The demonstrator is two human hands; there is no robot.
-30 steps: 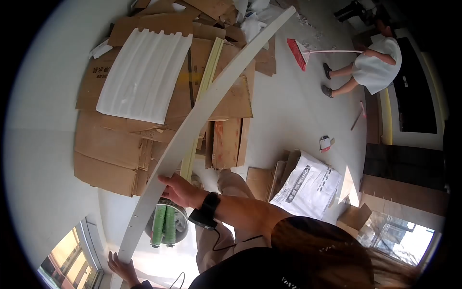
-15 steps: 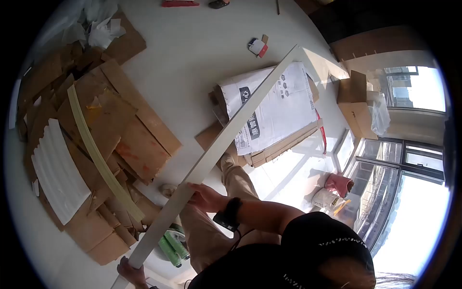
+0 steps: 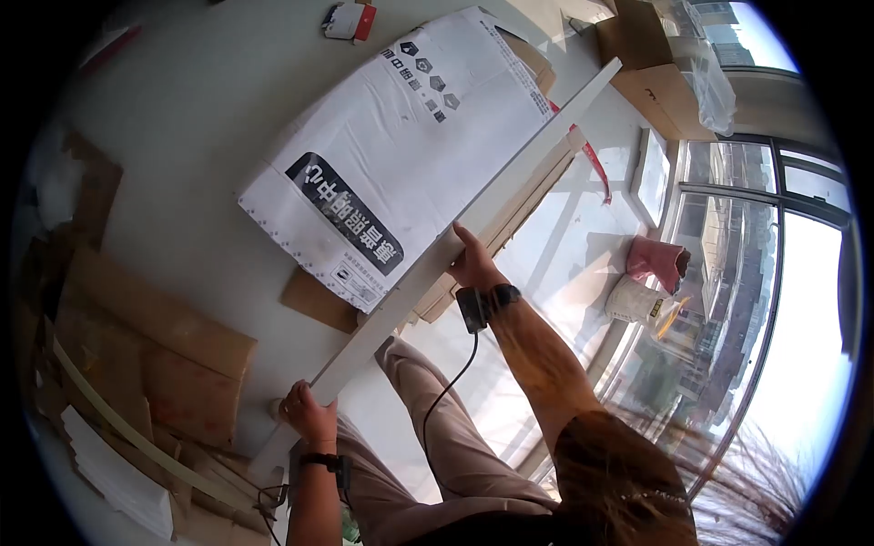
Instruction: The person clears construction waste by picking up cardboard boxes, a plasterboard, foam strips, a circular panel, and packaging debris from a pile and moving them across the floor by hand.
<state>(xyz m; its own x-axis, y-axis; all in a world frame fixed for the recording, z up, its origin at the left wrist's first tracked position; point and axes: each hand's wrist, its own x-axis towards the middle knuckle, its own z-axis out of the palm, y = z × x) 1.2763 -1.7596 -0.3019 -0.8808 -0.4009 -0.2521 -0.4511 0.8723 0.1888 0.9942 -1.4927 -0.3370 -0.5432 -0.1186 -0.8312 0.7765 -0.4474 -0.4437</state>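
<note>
A long, pale, narrow board [image 3: 401, 302] runs diagonally in front of me, from my lower left to the upper right. My left hand [image 3: 309, 414] is closed round the board near its lower part. Further up, my right hand [image 3: 473, 262] grips the board's near edge, with its thumb on the upper side. Beneath and beyond the board lies a large white printed sack [image 3: 401, 136] on top of flattened cardboard [image 3: 319, 298]. The board crosses over the sack's right edge.
Flattened cardboard [image 3: 155, 337], a curved pale strip [image 3: 100, 391] and a white corrugated sheet [image 3: 118, 473] lie at left. An open carton [image 3: 660, 100] stands at upper right. A pink sack [image 3: 655, 262] and a whitish bag [image 3: 633, 300] sit near the windows.
The view has swung and come closer to the printed sack. Both hands still hold the board, which now lies along the sack's right side instead of across its middle.
</note>
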